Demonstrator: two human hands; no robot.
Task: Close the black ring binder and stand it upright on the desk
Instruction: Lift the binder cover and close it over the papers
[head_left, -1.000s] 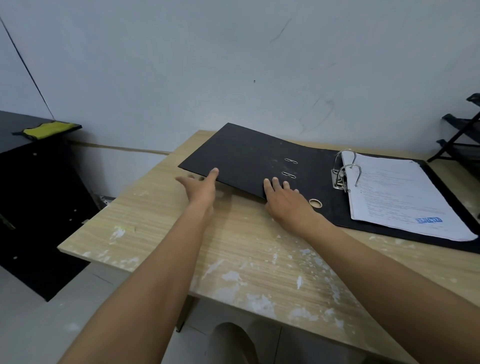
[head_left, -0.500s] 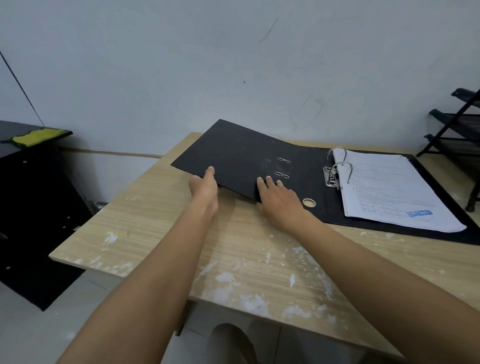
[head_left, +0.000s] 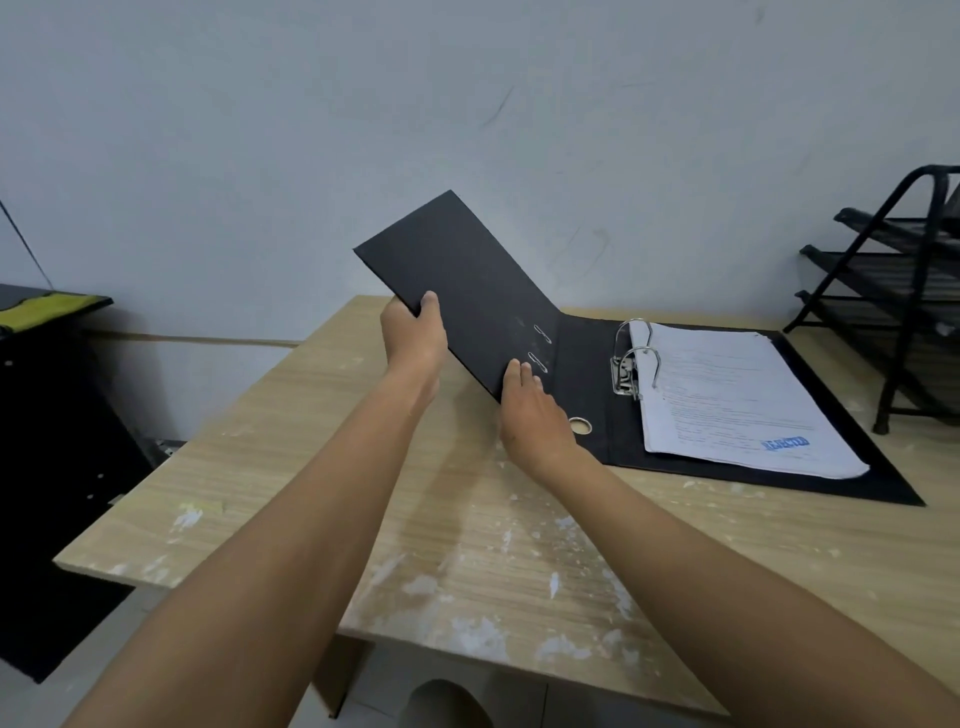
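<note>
A black ring binder (head_left: 587, 364) lies open on the wooden desk (head_left: 467, 545). Its left cover (head_left: 467, 280) is raised at a steep slant off the desk. My left hand (head_left: 413, 338) grips that cover's near left corner, thumb on top. My right hand (head_left: 532, 410) rests against the cover's near edge close to the spine, fingers on the inner face; whether it grips is unclear. A stack of printed white sheets (head_left: 737, 400) sits on the right cover, threaded on the metal rings (head_left: 634, 358), which look slightly open.
A black wire tray rack (head_left: 904, 291) stands at the desk's right end. A black cabinet (head_left: 47, 426) with a yellow-green cloth (head_left: 47, 306) is left of the desk. The wall is right behind the binder. White paint marks spot the desk front.
The left cover has swung up from nearly flat to a steep slant. My left hand rose with it, holding its corner. My right hand stayed at the cover's near edge.
</note>
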